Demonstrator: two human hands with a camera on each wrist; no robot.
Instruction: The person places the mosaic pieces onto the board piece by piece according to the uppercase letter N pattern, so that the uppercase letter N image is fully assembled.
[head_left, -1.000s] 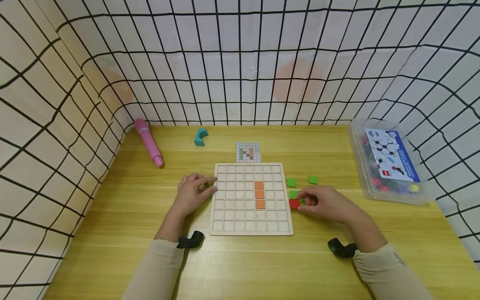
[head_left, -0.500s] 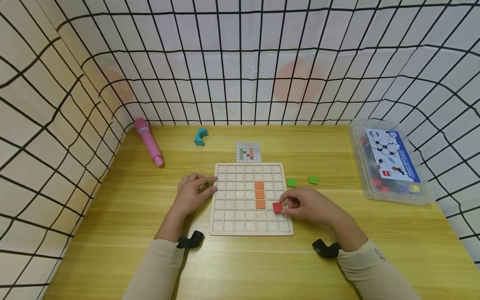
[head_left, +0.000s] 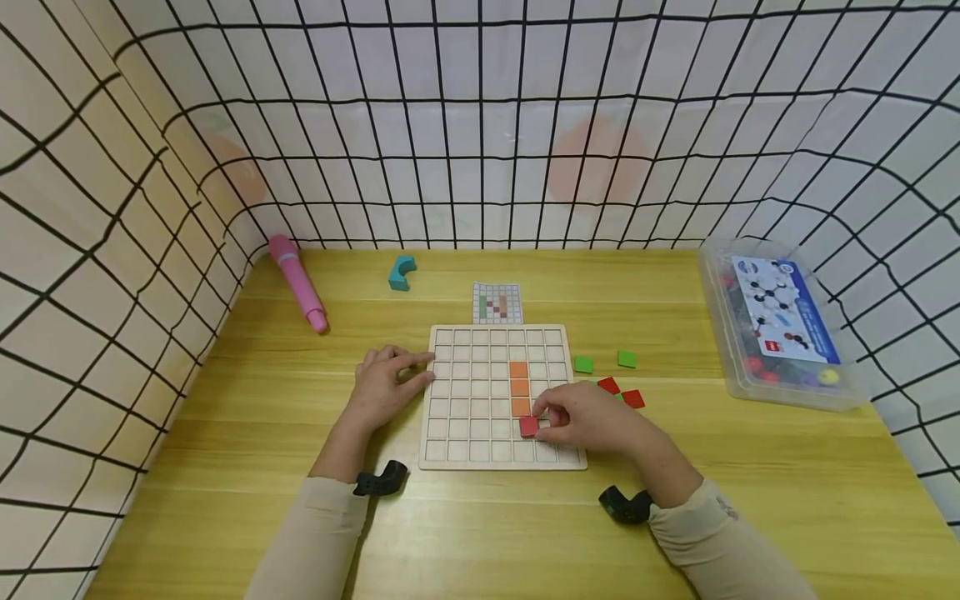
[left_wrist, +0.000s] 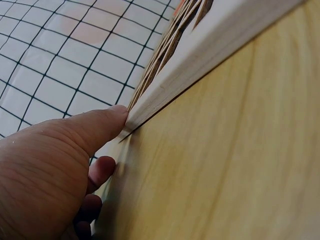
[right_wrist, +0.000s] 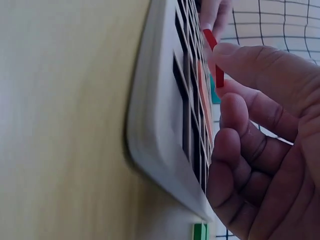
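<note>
My right hand (head_left: 588, 417) pinches a small red square tile (head_left: 528, 427) between thumb and forefinger. In the head view the tile overlaps the cell just below a column of three orange tiles (head_left: 519, 388) set in the pale wooden grid board (head_left: 457, 430). The right wrist view shows the red tile (right_wrist: 220, 77) edge-on between the fingertips, with the other fingers curled beneath. At the board's left edge, my left hand (head_left: 382, 385) touches the side with thumb and forefinger extended. The left wrist view has that thumb (left_wrist: 102, 125) against the board's rim (left_wrist: 175, 85).
Loose green tiles (head_left: 582, 365) and red tiles (head_left: 633, 399) lie right of the board, some partly hidden by my right hand. Behind it is a printed pattern card (head_left: 497, 304). Farther off are a pink microphone (head_left: 298, 283), a teal block (head_left: 401, 272) and a clear box (head_left: 783, 317).
My right hand has taken the red tile from beside the board and carried it left, to below the orange column. Two red tiles have come into view behind it. The left hand stays put.
</note>
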